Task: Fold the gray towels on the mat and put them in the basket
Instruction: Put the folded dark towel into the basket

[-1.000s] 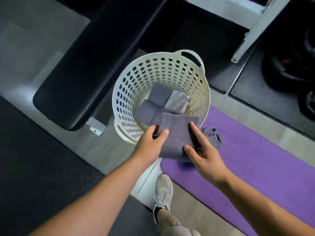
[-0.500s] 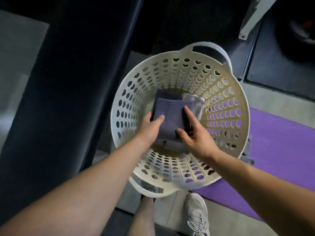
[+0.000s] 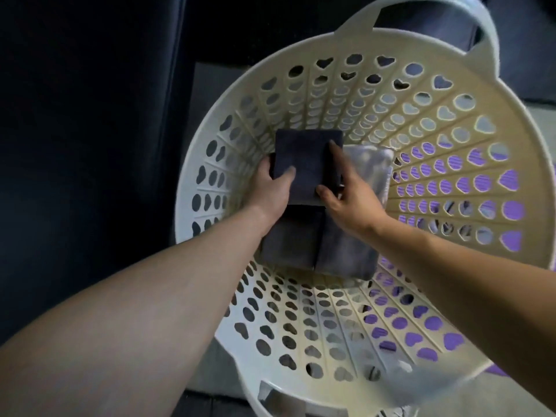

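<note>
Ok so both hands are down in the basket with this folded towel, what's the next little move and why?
Probably let go and lift both hands out. The dark folded towel looks already laid at the bottom of the basket, beside the lighter towel and above two darker ones. The left hand and right hand grip its edges, so nothing seems left but to release.

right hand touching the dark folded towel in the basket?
Touching. Head view: the right hand has its index finger and thumb pressed onto the dark folded towel, no gap visible, inside the basket.
</note>
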Demonstrator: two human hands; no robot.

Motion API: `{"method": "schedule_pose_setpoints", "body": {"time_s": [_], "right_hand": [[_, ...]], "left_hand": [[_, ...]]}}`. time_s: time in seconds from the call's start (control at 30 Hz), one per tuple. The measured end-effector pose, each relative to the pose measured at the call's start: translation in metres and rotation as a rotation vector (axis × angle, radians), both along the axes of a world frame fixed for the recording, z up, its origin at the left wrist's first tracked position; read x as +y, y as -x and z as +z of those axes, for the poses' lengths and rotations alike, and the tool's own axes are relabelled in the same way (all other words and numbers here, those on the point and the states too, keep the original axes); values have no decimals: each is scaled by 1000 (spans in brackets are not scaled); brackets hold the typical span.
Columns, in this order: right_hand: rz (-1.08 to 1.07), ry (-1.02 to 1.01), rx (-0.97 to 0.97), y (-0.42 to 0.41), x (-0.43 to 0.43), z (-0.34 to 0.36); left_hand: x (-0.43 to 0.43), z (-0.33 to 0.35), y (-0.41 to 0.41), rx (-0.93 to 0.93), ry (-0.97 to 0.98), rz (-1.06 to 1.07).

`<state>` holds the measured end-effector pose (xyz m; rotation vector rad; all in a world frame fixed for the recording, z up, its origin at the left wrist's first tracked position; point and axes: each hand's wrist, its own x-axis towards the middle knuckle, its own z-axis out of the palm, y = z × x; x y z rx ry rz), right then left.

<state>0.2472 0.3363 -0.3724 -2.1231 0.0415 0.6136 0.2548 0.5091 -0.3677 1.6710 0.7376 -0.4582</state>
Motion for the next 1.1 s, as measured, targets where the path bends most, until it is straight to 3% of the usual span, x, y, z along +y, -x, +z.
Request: {"method": "schedule_pose_setpoints", "body": {"time_s": [0.23, 0.57, 0.77, 1.1], "right_hand": [[27, 71, -14, 0, -2, -24], [51, 107, -35, -11, 2, -32], [69, 110, -106, 1, -16, -11], [99, 257, -128, 22, -37, 40]], "left_hand": [[3, -25, -5, 55, -95, -212], [4, -33, -22, 190, -199, -263], [1, -14, -16, 124, -242, -314], [-10, 52, 0, -81, -558, -514]]}}
